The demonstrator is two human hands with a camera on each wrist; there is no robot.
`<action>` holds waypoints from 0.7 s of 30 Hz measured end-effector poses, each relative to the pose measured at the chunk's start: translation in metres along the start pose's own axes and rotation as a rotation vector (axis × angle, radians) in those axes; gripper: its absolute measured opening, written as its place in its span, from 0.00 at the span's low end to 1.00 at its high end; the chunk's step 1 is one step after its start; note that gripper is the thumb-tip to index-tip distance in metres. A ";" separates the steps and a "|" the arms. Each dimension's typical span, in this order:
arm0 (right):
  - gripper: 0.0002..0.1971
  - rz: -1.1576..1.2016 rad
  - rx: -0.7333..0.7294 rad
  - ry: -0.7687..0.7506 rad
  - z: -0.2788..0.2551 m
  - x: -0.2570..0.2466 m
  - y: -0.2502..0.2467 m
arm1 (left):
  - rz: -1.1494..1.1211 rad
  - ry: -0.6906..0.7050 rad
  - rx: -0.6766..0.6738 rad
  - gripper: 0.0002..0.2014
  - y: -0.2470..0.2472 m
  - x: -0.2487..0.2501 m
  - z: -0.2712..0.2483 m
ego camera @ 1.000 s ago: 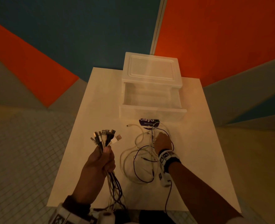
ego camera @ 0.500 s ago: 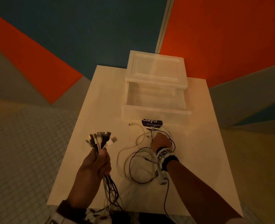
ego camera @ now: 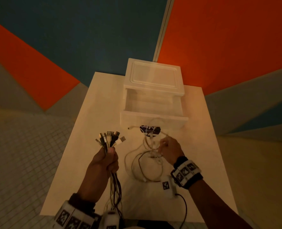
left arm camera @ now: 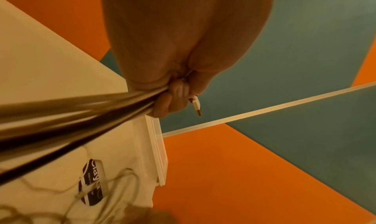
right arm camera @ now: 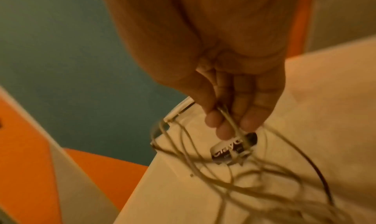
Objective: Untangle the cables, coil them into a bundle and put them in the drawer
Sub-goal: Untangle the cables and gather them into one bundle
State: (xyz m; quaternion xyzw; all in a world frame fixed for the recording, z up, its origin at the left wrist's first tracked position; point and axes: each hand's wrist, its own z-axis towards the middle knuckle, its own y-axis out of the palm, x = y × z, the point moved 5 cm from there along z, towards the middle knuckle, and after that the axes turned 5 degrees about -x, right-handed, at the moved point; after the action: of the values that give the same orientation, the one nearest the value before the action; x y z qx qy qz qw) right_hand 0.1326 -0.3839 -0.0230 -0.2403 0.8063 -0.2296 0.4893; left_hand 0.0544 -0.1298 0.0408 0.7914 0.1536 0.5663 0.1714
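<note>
Head view: left hand (ego camera: 103, 161) grips one cable bundle (ego camera: 109, 138); right hand (ego camera: 170, 150) pinches loose cables (ego camera: 145, 162).

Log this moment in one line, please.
left hand: grips bundle | right hand: pinches cables | drawer: open

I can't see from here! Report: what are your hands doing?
Left hand grips gathered cable ends. Right hand pinches a loose cable. Drawer open.

Light: dim, warm orange cast throughout.
Blur: cables (left arm camera: 61, 115) running back from the left hand's fingers (left arm camera: 175, 90) smear into streaks; loose cables (right arm camera: 234, 179) below the right fingertips (right arm camera: 223, 131) are soft.
Edges: head view bends outward.
</note>
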 end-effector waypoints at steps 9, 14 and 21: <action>0.08 0.350 0.024 -0.020 -0.030 -0.027 -0.024 | -0.043 -0.020 0.002 0.06 0.003 -0.005 0.006; 0.04 0.675 -0.022 -0.273 -0.079 -0.084 -0.018 | -0.110 -0.074 0.035 0.07 0.020 -0.011 0.013; 0.04 0.381 0.103 -0.442 -0.104 -0.121 0.016 | -0.062 0.010 -0.034 0.21 0.042 -0.012 0.014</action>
State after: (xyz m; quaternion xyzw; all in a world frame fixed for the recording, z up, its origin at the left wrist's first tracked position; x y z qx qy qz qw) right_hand 0.0856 -0.2835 0.0929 -0.1035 0.6980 -0.1161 0.6990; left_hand 0.0662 -0.1741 0.0454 0.7804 0.1694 0.5671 0.2016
